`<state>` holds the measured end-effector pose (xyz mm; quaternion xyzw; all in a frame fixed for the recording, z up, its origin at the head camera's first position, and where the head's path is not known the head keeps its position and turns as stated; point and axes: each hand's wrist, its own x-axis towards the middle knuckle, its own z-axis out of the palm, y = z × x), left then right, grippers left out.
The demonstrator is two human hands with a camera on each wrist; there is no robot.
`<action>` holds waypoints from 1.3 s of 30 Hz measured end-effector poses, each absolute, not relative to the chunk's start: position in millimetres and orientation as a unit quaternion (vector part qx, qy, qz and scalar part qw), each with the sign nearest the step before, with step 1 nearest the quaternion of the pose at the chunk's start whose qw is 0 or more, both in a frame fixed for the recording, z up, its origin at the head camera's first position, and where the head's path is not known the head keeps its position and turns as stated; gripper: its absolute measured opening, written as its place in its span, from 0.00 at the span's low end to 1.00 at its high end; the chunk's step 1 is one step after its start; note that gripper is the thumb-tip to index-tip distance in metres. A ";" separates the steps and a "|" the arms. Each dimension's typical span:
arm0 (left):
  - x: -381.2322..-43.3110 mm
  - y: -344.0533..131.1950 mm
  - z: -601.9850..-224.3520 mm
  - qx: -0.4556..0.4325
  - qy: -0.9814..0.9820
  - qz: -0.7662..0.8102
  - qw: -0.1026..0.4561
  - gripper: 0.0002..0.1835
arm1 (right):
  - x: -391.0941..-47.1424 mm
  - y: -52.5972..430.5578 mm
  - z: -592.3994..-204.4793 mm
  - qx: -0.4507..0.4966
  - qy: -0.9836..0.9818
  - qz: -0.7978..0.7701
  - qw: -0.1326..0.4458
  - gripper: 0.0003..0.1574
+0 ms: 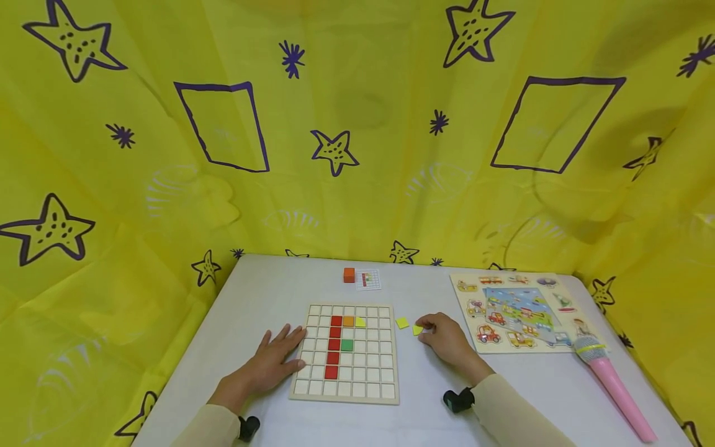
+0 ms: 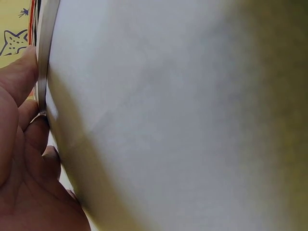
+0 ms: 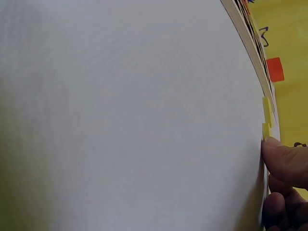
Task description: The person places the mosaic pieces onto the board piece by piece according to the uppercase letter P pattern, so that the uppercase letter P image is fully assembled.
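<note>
A square wooden grid board [image 1: 344,400] lies on the table with a column of several red tiles [image 1: 333,344], one orange tile [image 1: 349,321], one green tile [image 1: 347,345] and one yellow tile in its cells. My left hand [image 1: 274,360] rests along the board's left edge, fingers spread, thumb over the rim. Right of the board, my right hand [image 1: 447,341] pinches a yellow tile [image 1: 417,330] at table level between thumb and forefinger. That tile's edge shows by the thumb [image 3: 284,159] in the right wrist view. Another loose yellow tile [image 1: 403,323] lies just left of it.
Behind the board sit an orange-red cube [image 1: 349,275] and a small pattern card [image 1: 368,279]. To the right lie a vehicle picture puzzle board [image 1: 469,304] and a pink toy microphone [image 1: 620,397]. Yellow patterned cloth [image 1: 357,205] encloses the table at the back and sides.
</note>
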<state>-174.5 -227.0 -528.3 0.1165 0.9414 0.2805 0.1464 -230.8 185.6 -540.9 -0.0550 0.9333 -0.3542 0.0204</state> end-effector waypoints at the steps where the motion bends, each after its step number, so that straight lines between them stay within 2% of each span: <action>1: -174.5 -227.1 -528.4 0.117 0.941 0.281 0.147 0.41 | -230.8 185.4 -541.1 -0.053 0.933 -0.357 0.019 0.12; 19: -175.4 -228.6 -530.1 0.126 0.941 0.279 0.141 0.40 | -227.9 183.3 -541.6 -0.062 0.928 -0.368 0.001 0.12; 39: -174.9 -227.7 -528.4 0.129 0.942 0.278 0.140 0.40 | -226.7 186.1 -545.6 -0.029 0.879 -0.475 0.003 0.15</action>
